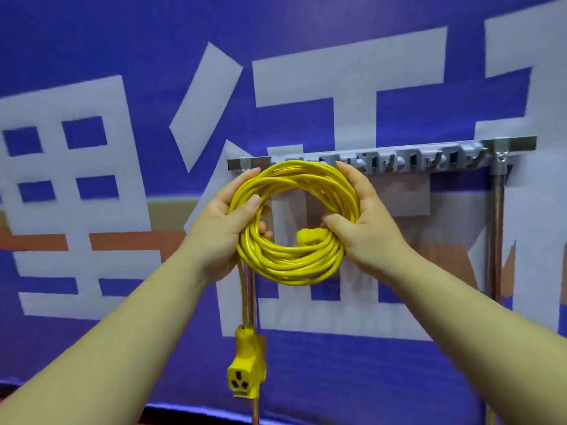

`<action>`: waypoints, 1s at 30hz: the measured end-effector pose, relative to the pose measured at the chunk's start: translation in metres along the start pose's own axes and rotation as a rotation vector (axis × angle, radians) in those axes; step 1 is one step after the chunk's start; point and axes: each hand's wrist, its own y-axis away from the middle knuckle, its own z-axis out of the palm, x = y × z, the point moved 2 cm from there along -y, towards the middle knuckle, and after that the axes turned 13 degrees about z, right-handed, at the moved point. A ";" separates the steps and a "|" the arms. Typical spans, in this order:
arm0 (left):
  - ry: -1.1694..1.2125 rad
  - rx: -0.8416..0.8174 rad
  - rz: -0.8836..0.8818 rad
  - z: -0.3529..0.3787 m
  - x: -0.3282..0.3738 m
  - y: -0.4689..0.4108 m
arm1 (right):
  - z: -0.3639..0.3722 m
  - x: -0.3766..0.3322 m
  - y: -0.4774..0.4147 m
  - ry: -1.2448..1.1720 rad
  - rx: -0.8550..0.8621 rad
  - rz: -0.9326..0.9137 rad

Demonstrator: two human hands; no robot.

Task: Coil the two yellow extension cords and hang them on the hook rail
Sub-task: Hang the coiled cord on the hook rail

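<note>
I hold a coiled yellow extension cord (294,259) up in front of the grey hook rail (423,159). My left hand (224,222) grips the coil's left side, thumb over the strands. My right hand (368,222) grips the right side, fingers curled round it. The top of the coil overlaps the rail's left end; whether it touches a hook I cannot tell. The cord's yellow socket end (247,369) dangles below my left hand. The yellow plug (311,236) lies inside the ring. One cord alone is in my hands.
The rail is fixed to a metal frame with a right upright pipe (496,234) and a left pipe behind the dangling cord. A blue banner (122,56) with large white characters fills the background. Several rail hooks to the right are bare.
</note>
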 end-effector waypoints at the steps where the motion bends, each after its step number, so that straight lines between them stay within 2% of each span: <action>1: -0.018 -0.004 0.018 -0.005 0.002 -0.016 | 0.001 -0.003 -0.018 0.028 0.001 -0.019; 7: -0.167 -0.017 0.082 -0.025 -0.010 -0.102 | 0.003 -0.008 -0.109 0.277 0.029 -0.122; 13: -0.321 -0.022 0.098 -0.033 -0.042 -0.158 | 0.001 -0.001 -0.162 0.637 0.070 -0.088; 22: -0.435 -0.044 0.212 -0.041 -0.072 -0.181 | 0.008 0.006 -0.180 0.902 0.117 0.041; 30: -0.763 -0.178 0.221 -0.053 -0.090 -0.183 | 0.018 0.023 -0.175 1.098 0.174 0.123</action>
